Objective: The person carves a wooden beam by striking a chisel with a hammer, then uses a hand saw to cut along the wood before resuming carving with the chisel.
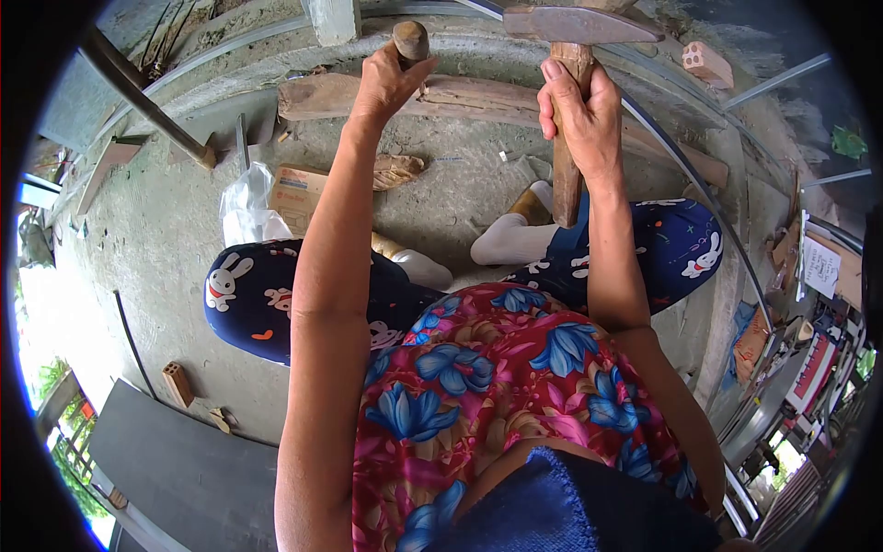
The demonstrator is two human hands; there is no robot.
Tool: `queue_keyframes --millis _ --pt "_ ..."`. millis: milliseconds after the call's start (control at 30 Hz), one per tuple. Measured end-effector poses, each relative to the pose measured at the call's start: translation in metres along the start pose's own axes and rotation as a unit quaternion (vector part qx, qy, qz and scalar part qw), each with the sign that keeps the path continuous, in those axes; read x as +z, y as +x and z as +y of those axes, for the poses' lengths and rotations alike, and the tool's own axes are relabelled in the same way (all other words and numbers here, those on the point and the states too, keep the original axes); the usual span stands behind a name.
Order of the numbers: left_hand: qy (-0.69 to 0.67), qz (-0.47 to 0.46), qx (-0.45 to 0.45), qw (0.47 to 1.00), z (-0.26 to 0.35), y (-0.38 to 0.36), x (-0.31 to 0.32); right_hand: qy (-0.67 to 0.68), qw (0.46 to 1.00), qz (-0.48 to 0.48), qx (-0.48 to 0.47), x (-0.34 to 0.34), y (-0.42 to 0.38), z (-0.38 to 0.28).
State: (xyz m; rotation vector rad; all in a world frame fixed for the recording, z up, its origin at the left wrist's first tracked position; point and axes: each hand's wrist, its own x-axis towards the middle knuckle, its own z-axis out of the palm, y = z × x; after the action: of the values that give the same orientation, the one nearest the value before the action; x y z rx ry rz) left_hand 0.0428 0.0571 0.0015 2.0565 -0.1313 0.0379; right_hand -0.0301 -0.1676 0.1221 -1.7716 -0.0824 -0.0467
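Note:
My left hand [388,85] is wrapped round a short rounded wooden piece [411,41], whose blunt end shows above the fingers. It is over the left part of a long wooden beam [460,97] lying on the floor. My right hand [586,120] grips the wooden handle of a hammer [567,175]. The hammer's metal head is at the top, raised above the beam and to the right of my left hand, with its pointed end to the right. Whether the wooden piece touches the beam is hidden by my left hand.
My legs are bent on both sides of the concrete floor [166,276]. A clear plastic bag [250,207] and a cardboard piece [296,189] lie left of centre. Bricks are at the upper right [706,64] and lower left [177,385]. A curved rod stands upper left.

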Motion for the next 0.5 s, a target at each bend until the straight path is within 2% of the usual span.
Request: queue_keyframes --millis 500 --pt "0.019 -0.02 0.01 1.0 0.003 0.0043 0.0048 -0.003 1.0 0.006 -0.001 -0.0058 0.0003 0.0045"
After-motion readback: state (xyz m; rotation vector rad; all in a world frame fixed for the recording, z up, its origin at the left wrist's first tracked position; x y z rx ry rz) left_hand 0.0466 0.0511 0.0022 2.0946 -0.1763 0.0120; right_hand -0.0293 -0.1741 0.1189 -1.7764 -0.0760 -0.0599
